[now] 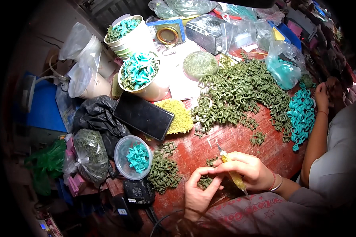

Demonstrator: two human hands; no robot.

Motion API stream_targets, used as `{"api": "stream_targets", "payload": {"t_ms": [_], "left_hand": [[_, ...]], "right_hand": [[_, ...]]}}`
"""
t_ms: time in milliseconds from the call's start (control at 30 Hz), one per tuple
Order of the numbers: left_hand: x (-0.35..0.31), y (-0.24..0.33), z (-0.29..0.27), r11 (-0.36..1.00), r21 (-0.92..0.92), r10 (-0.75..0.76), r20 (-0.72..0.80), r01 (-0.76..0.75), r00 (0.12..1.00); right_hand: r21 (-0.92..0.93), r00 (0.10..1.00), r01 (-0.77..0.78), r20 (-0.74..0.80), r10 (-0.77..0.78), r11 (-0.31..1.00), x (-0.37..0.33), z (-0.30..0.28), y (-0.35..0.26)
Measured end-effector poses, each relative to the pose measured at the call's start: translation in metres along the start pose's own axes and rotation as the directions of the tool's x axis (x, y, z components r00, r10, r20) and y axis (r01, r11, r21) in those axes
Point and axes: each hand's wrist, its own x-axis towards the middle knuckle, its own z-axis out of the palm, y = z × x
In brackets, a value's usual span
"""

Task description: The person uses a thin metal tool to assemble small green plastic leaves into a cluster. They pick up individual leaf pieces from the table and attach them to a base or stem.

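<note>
Close to the table's near edge, my two hands meet at the fingertips. My left hand (pixel 197 196) is closed, thumb and fingers curled around small dark green ring-like pieces (pixel 205 182); the exact grip is partly hidden. Between the fingers of my right hand (pixel 252 170) lies a slim pointed tool (pixel 234 174) with a yellow wrapped handle, its thin metal tip aimed away from me. A few green pieces lie just beyond the fingertips. To the left of my hands is a small heap of green pieces (pixel 163 172).
A large green heap (pixel 241 89) spreads over the red table (pixel 229 134). Turquoise rings (pixel 301 112) lie right, beside another person's arm (pixel 317 136). A phone (pixel 144 114), a clear tub (pixel 117 161) and a filled cup (pixel 152 90) stand left. Bags and boxes line the back.
</note>
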Motion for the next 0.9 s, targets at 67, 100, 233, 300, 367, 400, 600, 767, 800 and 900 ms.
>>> {"api": "stream_targets", "payload": {"t_ms": [67, 100, 233, 300, 367, 400, 600, 767, 800, 900], "left_hand": [[-0.002, -0.001, -0.004, 0.998, -0.068, -0.008, -0.017, 0.006, 1.0], [0.0, -0.003, -0.005, 0.998, -0.069, -0.01, -0.013, 0.009, 1.0], [0.002, -0.004, -0.008, 0.963, -0.269, -0.067, -0.117, 0.034, 0.991], [0.001, 0.0, -0.008, 0.897, -0.399, -0.216, -0.024, 0.189, 0.976], [0.002, 0.003, -0.008, 0.89, -0.379, -0.258, 0.041, 0.254, 0.965], [0.001, 0.004, -0.009, 0.881, -0.357, -0.299, 0.091, 0.311, 0.95], [0.003, -0.004, -0.006, 0.93, -0.28, -0.222, 0.095, 0.24, 0.97], [0.001, 0.007, -0.001, 0.979, -0.163, -0.112, 0.06, 0.121, 0.992], [0.001, 0.008, -0.001, 0.975, -0.169, -0.13, 0.09, 0.144, 0.987], [0.0, 0.006, -0.002, 0.965, -0.203, -0.16, 0.061, 0.169, 0.985]], "right_hand": [[0.018, 0.998, 0.012, -0.063, -0.011, 1.0, 0.003, 0.002, -0.004], [-0.013, 0.992, 0.03, -0.122, -0.031, 0.999, 0.001, 0.001, 0.002], [-0.046, 0.97, -0.112, -0.223, 0.099, 0.993, -0.002, 0.001, 0.008], [0.004, 0.98, -0.099, -0.171, 0.098, 0.995, 0.0, 0.0, 0.003], [0.053, 0.991, -0.08, -0.106, 0.086, 0.995, 0.001, -0.001, 0.0], [0.055, 0.991, -0.078, -0.105, 0.083, 0.995, 0.0, 0.0, 0.0], [0.124, 0.987, -0.139, -0.061, 0.147, 0.983, -0.006, 0.004, 0.011], [0.112, 0.975, -0.195, -0.083, 0.205, 0.974, -0.002, 0.002, 0.004], [0.105, 0.962, -0.241, -0.109, 0.252, 0.965, -0.002, 0.002, 0.003], [0.032, 0.967, -0.21, -0.143, 0.213, 0.977, -0.004, 0.006, 0.005]]}}
